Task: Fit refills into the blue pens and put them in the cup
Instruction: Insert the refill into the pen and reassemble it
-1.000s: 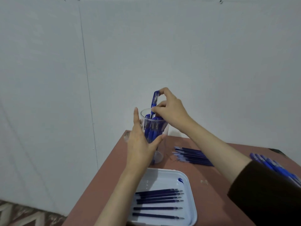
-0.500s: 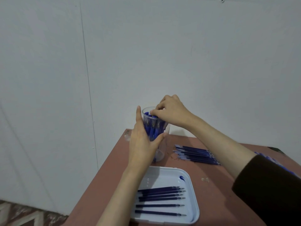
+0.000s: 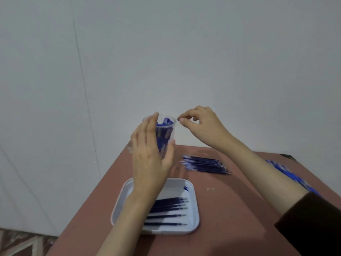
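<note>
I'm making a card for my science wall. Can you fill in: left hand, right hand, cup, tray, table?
Left hand: wrapped round the clear cup, holding it
Right hand: empty, fingers curled, beside the cup's rim
Cup: blue pens standing inside
Tray: white, several dark refills lying in it
Table: a pile of loose refills, more pens at the right edge

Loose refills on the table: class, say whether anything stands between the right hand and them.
Nothing visible does. The right hand is in the air above the refills, with only bare table below it. The cup, held by the left hand, stands to the left, off that path.
</note>
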Tool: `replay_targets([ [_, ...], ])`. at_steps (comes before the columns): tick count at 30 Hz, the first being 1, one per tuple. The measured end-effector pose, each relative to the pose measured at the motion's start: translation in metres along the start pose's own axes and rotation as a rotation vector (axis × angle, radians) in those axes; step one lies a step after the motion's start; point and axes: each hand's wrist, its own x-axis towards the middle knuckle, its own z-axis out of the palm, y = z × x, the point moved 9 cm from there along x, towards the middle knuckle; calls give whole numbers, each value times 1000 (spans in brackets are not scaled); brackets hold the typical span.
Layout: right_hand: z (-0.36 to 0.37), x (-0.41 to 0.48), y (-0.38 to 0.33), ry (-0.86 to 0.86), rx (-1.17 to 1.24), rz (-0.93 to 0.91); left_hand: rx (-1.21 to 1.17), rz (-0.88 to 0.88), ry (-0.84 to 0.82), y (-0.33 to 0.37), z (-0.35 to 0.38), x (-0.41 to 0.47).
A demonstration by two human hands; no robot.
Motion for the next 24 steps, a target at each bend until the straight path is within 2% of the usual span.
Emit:
replay_targets([
  [3,-19,-33,32,-20,13,77,-44,52,-54,36,20,-11],
  [8,-54,-90,113,-29,-68,341,-108,41,-352,74,94,-41],
  [10,-67,-109,145,-35,-131,461,-130,43,-418,85,114,-52],
  [14,-81,-135,191,-80,-368,609,-146,85,-456,96,128,-62],
  [20,-70,-146,206,-241,-547,647,-129,100,-466,92,129,-64],
  [24,-66,-144,199,-217,-626,632,-125,94,-463,91,125,-62],
])
